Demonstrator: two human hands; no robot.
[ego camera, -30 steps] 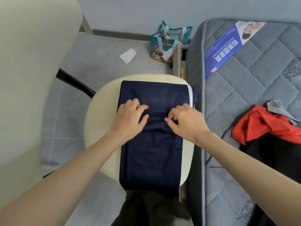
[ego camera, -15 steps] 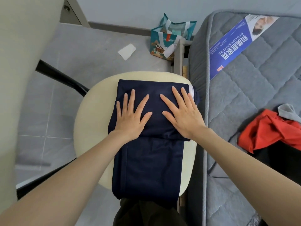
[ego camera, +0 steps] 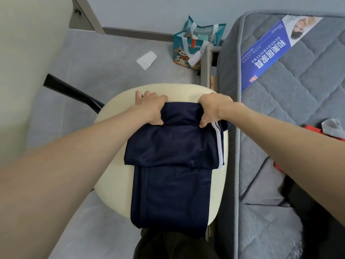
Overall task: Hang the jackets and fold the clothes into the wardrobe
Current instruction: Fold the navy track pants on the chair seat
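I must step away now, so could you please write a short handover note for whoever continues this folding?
Left hand: grip on the far left corner of the navy garment.
Right hand: grip on its far right corner.
The garment lies on the cream chair seat, folded over once. A red garment lies on the mattress.
Left to do: finish this fold, fold the rest, store everything in the wardrobe, not in view.

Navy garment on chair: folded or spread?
Partly folded. Navy garment has a top layer doubled over its lower part; left hand and right hand grip the far edge.
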